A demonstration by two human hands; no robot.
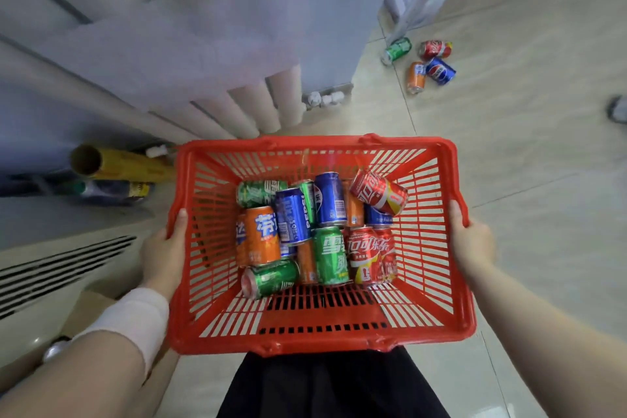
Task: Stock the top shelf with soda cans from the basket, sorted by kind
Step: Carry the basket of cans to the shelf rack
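Observation:
A red plastic basket (427, 248) is held in front of me, above the floor. My left hand (163, 248) grips its left rim and my right hand (470, 241) grips its right rim. Inside lie several soda cans in a jumble: orange Fanta cans (261, 234), blue Pepsi cans (329, 198), green Sprite cans (330, 256) and red Coca-Cola cans (368, 254). No shelf surface is clearly visible; a blurred pale frame rises at the upper left.
Several loose cans lie on the tiled floor at the upper right: a green one (397, 50), a red one (436, 49), an orange one (416, 76) and a blue one (440, 70). White pipes (244, 108) and a yellow roll (118, 164) sit at left.

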